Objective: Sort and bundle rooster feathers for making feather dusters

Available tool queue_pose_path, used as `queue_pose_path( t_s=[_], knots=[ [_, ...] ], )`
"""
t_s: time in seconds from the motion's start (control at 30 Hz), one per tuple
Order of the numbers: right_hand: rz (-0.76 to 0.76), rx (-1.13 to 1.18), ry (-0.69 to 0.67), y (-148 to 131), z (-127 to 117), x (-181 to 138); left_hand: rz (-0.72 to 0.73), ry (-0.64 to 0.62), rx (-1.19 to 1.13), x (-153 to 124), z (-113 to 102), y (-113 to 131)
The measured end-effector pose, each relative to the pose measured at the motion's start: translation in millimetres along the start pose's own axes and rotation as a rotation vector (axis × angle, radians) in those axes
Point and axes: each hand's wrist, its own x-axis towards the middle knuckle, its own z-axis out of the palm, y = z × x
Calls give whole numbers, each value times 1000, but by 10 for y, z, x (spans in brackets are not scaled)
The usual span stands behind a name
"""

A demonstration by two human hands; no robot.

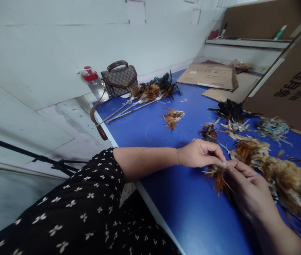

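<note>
Over the blue table, my left hand [202, 153] and my right hand [252, 187] meet with thumbs and fingers pinched together. Between them is the pale base of a small bunch of brown feathers [219, 181], whose tips hang downward. Both hands are closed at that base; my fingers partly hide it. Just beyond my left hand lies a dark brown feather tuft [209, 131]. A long heap of tan feathers [285, 173] spreads beside and behind my right hand. Farther back are a clump of black feathers [231, 111] and a tangle of bluish-white strands [272, 128].
A small loose pile of brown feathers [173, 118] lies mid-table. Feather bunches on sticks [150, 91] rest near a handbag [120, 80] and a red-lidded bottle [93, 83]. Flat cardboard [206, 75] lies at the back; a large cardboard panel [285, 81] stands at the right.
</note>
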Motion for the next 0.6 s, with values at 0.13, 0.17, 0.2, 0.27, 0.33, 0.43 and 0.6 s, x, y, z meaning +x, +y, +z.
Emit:
queue_pose_path(
  t_s=[0.13,0.17,0.2,0.27,0.33,0.43,0.6],
  knots=[
    [-82,-430,-93,-177,-246,40,-111,-3,-43,16,13,2],
    [-118,-517,-109,-238,-291,40,-124,-7,-57,20,16,-11],
    [-149,-586,-125,-299,-327,35,-136,-5,-70,22,19,-26],
    [-205,-673,-122,-409,-367,17,-166,16,-86,18,25,-52],
    [-258,-724,-98,-489,-372,-7,-195,43,-90,8,32,-62],
    [-332,-758,-96,-550,-335,-38,-201,26,-83,1,37,-55],
    [-436,-714,-132,-527,-223,-50,-262,-5,-73,7,53,-62]
  ],
)
